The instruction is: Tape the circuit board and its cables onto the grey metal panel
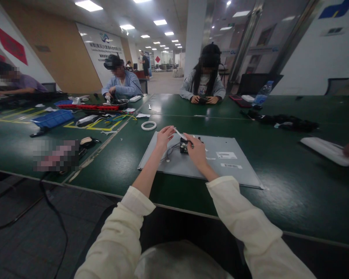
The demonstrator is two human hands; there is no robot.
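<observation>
cream sleeves, both arms, nearest the camera, reaching forward over the edge of a green table (293,201).
grey metal panel (238,170): flat on the table, just ahead of the person, two white labels on its right half.
right hand (196,151): over the panel's middle, fingers curled and pinched on a small black circuit board (184,146) that sits on the panel.
left hand (163,137): at the panel's upper left, fingertips closed on one end of a thin white strip (179,134) running toward the board.
thin wires (170,152): trailing from the board across the panel between the hands.
white tape ring (149,125): on the table beyond the panel's left corner, apart from it.
blue bin (52,118): far left.
far side: two seated persons facing this way, a third at far left.
</observation>
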